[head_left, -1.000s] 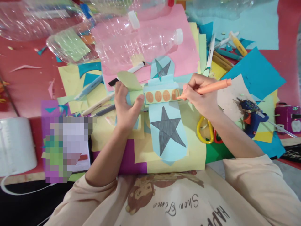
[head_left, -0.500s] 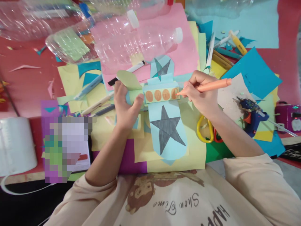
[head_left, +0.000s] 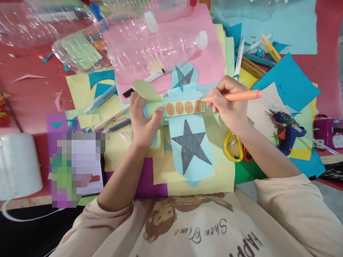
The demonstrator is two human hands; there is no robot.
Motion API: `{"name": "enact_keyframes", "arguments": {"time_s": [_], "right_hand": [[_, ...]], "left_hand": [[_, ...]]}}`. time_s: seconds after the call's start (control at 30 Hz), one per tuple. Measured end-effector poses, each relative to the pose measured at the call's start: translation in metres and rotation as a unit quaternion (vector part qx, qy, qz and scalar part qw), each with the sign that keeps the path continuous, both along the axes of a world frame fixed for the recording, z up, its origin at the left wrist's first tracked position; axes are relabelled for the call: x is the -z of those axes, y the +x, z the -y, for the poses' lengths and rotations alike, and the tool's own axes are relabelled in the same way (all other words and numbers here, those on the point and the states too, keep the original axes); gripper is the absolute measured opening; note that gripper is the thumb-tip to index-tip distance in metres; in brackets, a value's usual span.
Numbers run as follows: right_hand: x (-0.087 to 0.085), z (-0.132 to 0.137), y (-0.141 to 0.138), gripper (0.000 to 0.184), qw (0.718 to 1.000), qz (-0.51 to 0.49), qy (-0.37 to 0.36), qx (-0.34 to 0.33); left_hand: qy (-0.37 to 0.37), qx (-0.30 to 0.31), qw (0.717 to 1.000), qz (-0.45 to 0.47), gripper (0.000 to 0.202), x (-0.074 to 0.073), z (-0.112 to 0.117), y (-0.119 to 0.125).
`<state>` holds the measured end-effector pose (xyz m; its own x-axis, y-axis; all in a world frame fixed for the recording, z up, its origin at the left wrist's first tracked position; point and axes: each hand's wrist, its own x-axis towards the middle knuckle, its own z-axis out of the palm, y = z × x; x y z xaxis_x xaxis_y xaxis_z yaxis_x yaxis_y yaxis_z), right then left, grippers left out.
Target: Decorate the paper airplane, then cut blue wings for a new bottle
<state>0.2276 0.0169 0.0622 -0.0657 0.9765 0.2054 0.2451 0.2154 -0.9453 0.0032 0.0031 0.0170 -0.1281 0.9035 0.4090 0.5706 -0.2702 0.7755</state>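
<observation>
A paper airplane model lies in front of me, with a strip of orange-brown ovals along its body. Its light blue paper wings each bear a dark star. My left hand is closed around the green paper-covered left end, thumb on the near side and fingers on the far side. An orange marker is pinched in my right hand. The marker's tip touches the upper part of the rightmost oval, which is only partly coloured.
Clear plastic bottles lie at the back on pink paper. To the right are yellow-handled scissors, a blue glue gun and several markers. A white cylinder and a tablet sit at the left. Paper scraps surround the model.
The orange marker's tip has moved slightly up and left on the rightmost oval, my right hand shifting with it. My left hand keeps its hold in the same place.
</observation>
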Motion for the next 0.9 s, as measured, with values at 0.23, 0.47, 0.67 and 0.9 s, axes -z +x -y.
{"name": "enact_keyframes", "arguments": {"time_s": [0.23,0.47,0.67,0.9], "right_hand": [[-0.003,0.001,0.001,0.04,1.0,0.001,0.018,-0.022],[0.002,0.002,0.003,0.038,0.999,0.023,0.026,-0.04],[0.0,0.0,0.002,0.037,0.998,0.028,0.033,-0.053],[-0.007,-0.001,0.001,0.034,0.999,-0.034,-0.013,0.002]], "left_hand": [[-0.009,0.006,1.0,-0.007,0.038,-0.001,0.0,-0.001],[0.004,0.017,1.0,-0.011,0.043,0.002,0.0,-0.004],[0.016,0.02,0.999,-0.024,0.041,0.003,0.0,-0.004],[0.004,0.03,0.999,-0.022,0.039,0.004,0.0,-0.005]]}}
